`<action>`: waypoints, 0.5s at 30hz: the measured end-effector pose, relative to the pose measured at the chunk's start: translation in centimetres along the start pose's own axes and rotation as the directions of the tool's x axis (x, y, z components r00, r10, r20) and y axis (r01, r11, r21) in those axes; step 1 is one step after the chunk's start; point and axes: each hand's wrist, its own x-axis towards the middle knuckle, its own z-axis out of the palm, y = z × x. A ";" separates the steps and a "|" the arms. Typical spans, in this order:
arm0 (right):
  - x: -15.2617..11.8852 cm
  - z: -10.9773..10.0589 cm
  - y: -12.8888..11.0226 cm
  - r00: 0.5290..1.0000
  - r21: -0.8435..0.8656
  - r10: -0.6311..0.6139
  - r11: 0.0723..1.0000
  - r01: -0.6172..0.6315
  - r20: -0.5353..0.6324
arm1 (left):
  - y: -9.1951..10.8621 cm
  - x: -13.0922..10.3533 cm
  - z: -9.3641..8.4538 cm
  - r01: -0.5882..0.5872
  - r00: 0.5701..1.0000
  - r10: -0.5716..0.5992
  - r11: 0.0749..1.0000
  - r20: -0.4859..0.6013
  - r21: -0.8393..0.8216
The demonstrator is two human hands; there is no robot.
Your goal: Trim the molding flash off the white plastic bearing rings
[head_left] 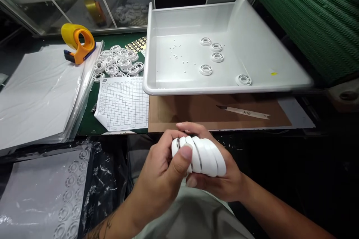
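In front of my lap I hold a stack of white plastic rings, tilted on its side, between both hands. My left hand is closed on the near left end, its thumb pressed over the ring edges. Around the right end and underside wraps my right hand, closed, with its fingers partly hidden behind the stack. Narrow gaps show between some of the rings. Beyond my hands, a large white tray holds several more such rings, one of them a ring near its left side, plus small white scraps.
A heap of white rings lies left of the tray, by a printed form and a sticker sheet. An orange tape dispenser sits on bagged white sheets. A craft knife rests on brown cardboard. Bagged rings are lower left.
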 end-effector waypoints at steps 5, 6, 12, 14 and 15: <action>-0.1 0.4 0.1 0.996 0.169 0.086 0.982 -0.084 -0.003 | 0.1 0.2 0.3 0.018 0.999 -0.019 1.000 -0.031 -0.023; -0.1 0.5 0.1 0.996 0.167 0.092 0.982 -0.090 -0.003 | 0.1 0.2 0.3 0.019 0.999 -0.019 0.999 -0.033 -0.026; -0.2 0.6 -0.1 0.994 0.109 0.107 0.989 -0.103 -0.028 | -0.3 0.5 0.4 0.018 0.999 -0.020 0.997 -0.026 -0.078; -0.2 0.7 -0.1 0.995 0.077 0.096 0.993 -0.093 -0.029 | -0.4 0.6 0.4 0.014 0.999 -0.017 0.996 -0.033 -0.084; -0.2 0.7 0.0 0.996 0.069 0.089 0.994 -0.087 -0.027 | -0.4 0.7 0.5 0.017 0.999 -0.020 0.997 -0.039 -0.080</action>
